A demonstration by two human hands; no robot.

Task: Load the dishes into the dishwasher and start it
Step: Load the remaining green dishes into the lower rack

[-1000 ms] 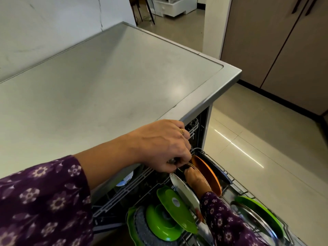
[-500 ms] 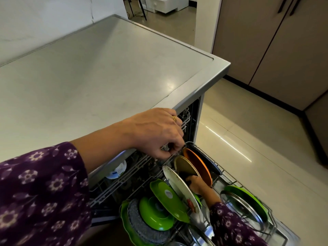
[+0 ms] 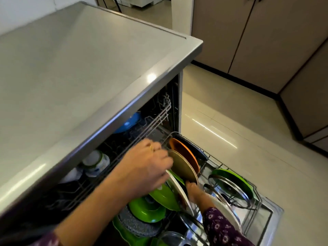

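While the beige plate (image 3: 184,167) stands on edge in the lower rack (image 3: 255,208), the left hand (image 3: 145,167) curls its fingers (image 3: 164,156) round the plate's nine o'clock rim. The right hand (image 3: 194,189) touches its six o'clock edge, grip unclear.

The lower rack (image 3: 258,196) juts out before the bench (image 3: 79,59). Plates (image 3: 182,167) stand at its far left, my left hand (image 3: 145,166) over them, my right hand (image 3: 193,189) beside them. Lids (image 3: 229,190) lean on its right. The upper rack (image 3: 154,125) sits behind and above it.

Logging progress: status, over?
Left hand at beige plate top rim, grip blurred. Right hand at its base, grip hidden. Plate on edge in lower rack, between orange plate and white plate.
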